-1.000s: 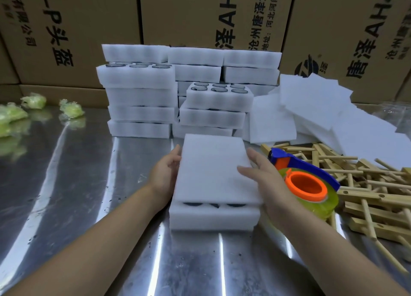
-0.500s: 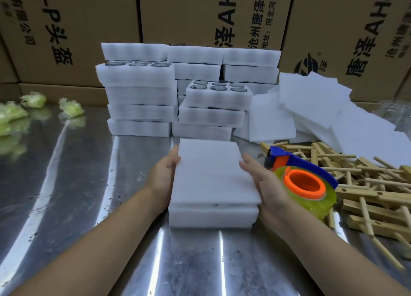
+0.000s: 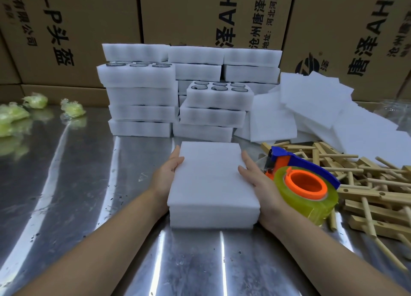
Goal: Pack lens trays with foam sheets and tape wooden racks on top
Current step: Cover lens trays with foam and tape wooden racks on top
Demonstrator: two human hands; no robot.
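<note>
A white foam lens tray (image 3: 213,216) sits on the steel table in front of me, with a white foam sheet (image 3: 212,175) lying flat on top and covering its holes. My left hand (image 3: 169,175) presses the left edge of sheet and tray with straight fingers. My right hand (image 3: 259,182) lies along the right edge, fingers straight. A tape dispenser (image 3: 304,184) with an orange core and yellowish tape stands just right of my right hand. Wooden racks (image 3: 373,191) lie piled at the right.
Stacks of foam lens trays (image 3: 140,95) stand behind, some showing dark lenses. Loose foam sheets (image 3: 322,109) are heaped at the back right. Crumpled green wrap (image 3: 35,101) lies at far left. Cardboard boxes (image 3: 200,13) wall the back.
The foam sheet, tilted and offset a second ago with the lens holes showing, has been lowered and squared onto the tray. Both hands slid along its side edges.
</note>
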